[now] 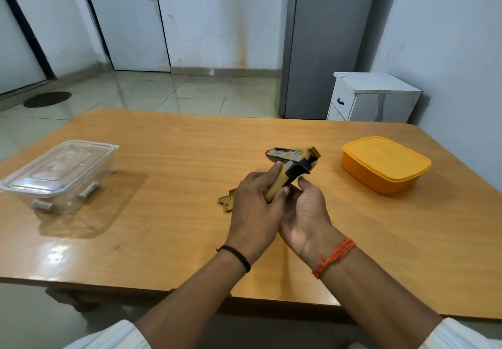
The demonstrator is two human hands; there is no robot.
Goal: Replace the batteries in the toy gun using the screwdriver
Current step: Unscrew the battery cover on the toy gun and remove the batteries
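A tan and black toy gun (294,162) is held above the middle of the wooden table (176,158), barrel pointing away. My left hand (256,207) grips its tan handle with fingers and thumb wrapped round it. Beside it, my right hand (305,210) is cupped palm-up under the handle's lower end, fingertips touching the gun. A tan cover piece (226,201) lies on the table just left of my left hand, partly hidden by it. No screwdriver is visible.
A clear lidded plastic box (58,174) holding batteries stands at the table's left. A closed yellow box (385,164) sits at the right. Beyond the table are a grey fridge (323,41) and a small white cabinet (372,96).
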